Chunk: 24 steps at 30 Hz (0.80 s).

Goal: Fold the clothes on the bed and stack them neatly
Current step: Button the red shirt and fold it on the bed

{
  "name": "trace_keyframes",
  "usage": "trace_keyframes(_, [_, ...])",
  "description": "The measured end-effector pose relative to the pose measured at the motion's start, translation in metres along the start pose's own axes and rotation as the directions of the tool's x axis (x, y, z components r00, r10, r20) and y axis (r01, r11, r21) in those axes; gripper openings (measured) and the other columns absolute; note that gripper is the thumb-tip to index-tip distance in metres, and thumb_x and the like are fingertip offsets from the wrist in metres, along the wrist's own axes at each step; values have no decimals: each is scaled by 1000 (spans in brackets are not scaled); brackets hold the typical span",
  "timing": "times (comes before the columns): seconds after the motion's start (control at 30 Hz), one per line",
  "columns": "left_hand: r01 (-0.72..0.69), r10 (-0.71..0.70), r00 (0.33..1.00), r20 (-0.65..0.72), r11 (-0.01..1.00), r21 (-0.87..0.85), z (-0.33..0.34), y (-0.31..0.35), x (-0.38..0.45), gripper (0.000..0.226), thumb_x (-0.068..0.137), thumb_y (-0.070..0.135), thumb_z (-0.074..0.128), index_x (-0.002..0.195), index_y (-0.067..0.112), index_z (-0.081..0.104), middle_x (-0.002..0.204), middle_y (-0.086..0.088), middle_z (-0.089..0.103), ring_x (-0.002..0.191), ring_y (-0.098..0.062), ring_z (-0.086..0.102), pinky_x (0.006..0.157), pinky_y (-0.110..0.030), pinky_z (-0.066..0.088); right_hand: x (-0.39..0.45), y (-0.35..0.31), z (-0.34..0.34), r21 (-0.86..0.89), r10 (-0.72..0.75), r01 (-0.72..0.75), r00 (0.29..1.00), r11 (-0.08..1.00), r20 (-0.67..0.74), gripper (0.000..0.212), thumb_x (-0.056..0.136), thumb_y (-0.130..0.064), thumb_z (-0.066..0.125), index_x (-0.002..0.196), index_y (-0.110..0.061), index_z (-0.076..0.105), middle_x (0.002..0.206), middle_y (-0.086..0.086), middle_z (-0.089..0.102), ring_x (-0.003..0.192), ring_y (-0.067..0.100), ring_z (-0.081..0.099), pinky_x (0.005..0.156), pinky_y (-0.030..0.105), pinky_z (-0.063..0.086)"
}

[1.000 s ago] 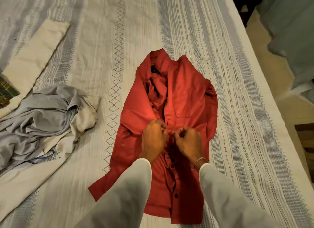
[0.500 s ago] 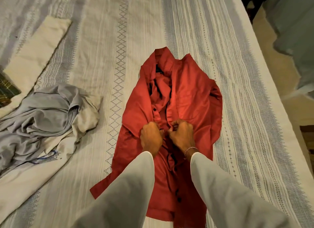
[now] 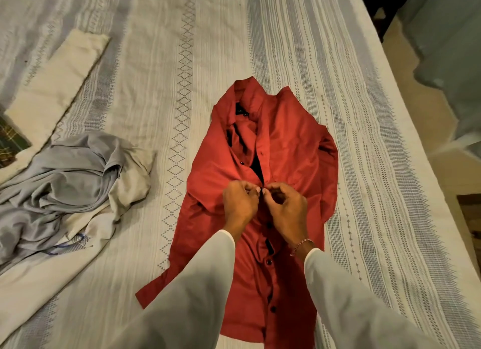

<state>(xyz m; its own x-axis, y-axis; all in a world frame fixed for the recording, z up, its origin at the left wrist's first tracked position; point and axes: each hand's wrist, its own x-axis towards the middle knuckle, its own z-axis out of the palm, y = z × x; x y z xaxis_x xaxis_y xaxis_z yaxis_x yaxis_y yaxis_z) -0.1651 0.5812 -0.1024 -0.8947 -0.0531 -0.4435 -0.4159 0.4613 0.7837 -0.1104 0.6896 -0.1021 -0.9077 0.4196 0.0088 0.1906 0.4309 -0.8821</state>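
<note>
A red button-up shirt (image 3: 291,145) lies front-up on the bed (image 3: 182,49), collar away from me, its upper front gaping open. My left hand (image 3: 239,205) and my right hand (image 3: 285,209) meet at the middle of its button strip. Each pinches an edge of the shirt front there, fingertips almost touching. Black buttons show below my hands, where the front lies together. A crumpled grey garment (image 3: 59,182) is heaped at the left on a cream cloth (image 3: 39,278).
A folded cream cloth (image 3: 59,75) lies at the far left, with a dark plaid piece (image 3: 9,140) at the frame edge. The bed's right edge (image 3: 406,130) drops to a tan floor. Grey fabric (image 3: 447,49) hangs at the upper right.
Both hands stay together on the shirt's button strip, working it with small finger moves. The view has shifted slightly; the shirt lies where it was.
</note>
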Motion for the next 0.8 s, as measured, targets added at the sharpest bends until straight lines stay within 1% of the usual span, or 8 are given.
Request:
trace_keyframes(0.1, [-13, 14, 1000, -24, 999, 39, -1, 3, -1, 12, 88, 15, 72, 78, 16, 78, 73, -6, 76, 72, -25, 73, 72, -43, 61, -4, 0, 0, -37, -88, 88, 996, 995, -4, 13, 84, -8, 77, 94, -17, 76, 89, -7, 71, 79, 5, 66, 74, 24, 54])
trace_keyframes(0.17, [-52, 57, 998, -35, 993, 109, -2, 3, -2, 13, 87, 16, 70, 76, 16, 78, 75, -6, 76, 75, -25, 73, 72, -41, 59, -7, 1, 0, -56, -120, 119, 993, 991, -8, 13, 85, -8, 76, 96, -16, 76, 90, -6, 69, 79, 8, 65, 74, 29, 55])
trace_keyframes(0.27, [-110, 119, 992, -49, 982, 156, -4, 4, -6, 12, 83, 17, 72, 72, 16, 77, 77, -3, 76, 77, -24, 72, 71, -39, 58, -10, 1, -1, -80, -127, 120, 988, 990, -85, 12, 89, -11, 73, 100, -15, 74, 91, -6, 65, 78, 10, 63, 74, 30, 54])
trace_keyframes(0.4, [-35, 35, 999, 1, 998, 56, -2, 3, -1, 13, 85, 16, 75, 72, 17, 78, 71, -4, 75, 69, -19, 73, 73, -40, 60, -13, 3, 2, -116, -157, 152, 987, 982, -32, 12, 90, -9, 71, 102, -14, 73, 95, -5, 65, 82, 9, 61, 77, 28, 52])
trace_keyframes(0.5, [14, -12, 999, 44, 999, -48, -3, -2, 2, 28, 88, 14, 73, 62, 24, 72, 64, -2, 73, 58, -16, 68, 72, -47, 62, -10, 8, 3, -113, -138, 136, 990, 984, -16, 14, 89, -8, 72, 101, -12, 76, 95, -2, 70, 83, 10, 64, 77, 31, 54])
trace_keyframes(0.57, [23, -20, 999, 37, 998, -66, -6, -2, 2, 32, 90, 11, 71, 60, 25, 70, 63, -5, 73, 57, -16, 66, 71, -47, 62, -9, 8, 4, -81, -131, 129, 991, 988, -18, 15, 87, -7, 74, 100, -12, 78, 95, -3, 72, 85, 7, 66, 78, 29, 55])
trace_keyframes(0.73, [24, -22, 999, 30, 997, -68, -6, -7, 4, 31, 90, 8, 69, 61, 21, 70, 63, -9, 71, 61, -17, 65, 68, -44, 61, -9, 3, 7, 30, -26, 25, 1000, 999, 10, 16, 86, -11, 76, 100, -18, 81, 95, -10, 76, 90, 1, 70, 83, 22, 55])
trace_keyframes(0.8, [64, -57, 996, 62, 990, -123, -5, -8, 4, 30, 92, 9, 68, 65, 22, 71, 60, -3, 69, 56, -12, 63, 64, -35, 58, -7, 5, 8, -5, -5, 5, 1000, 1000, -1, 15, 86, -14, 76, 99, -18, 81, 94, -9, 76, 88, 1, 70, 83, 25, 56])
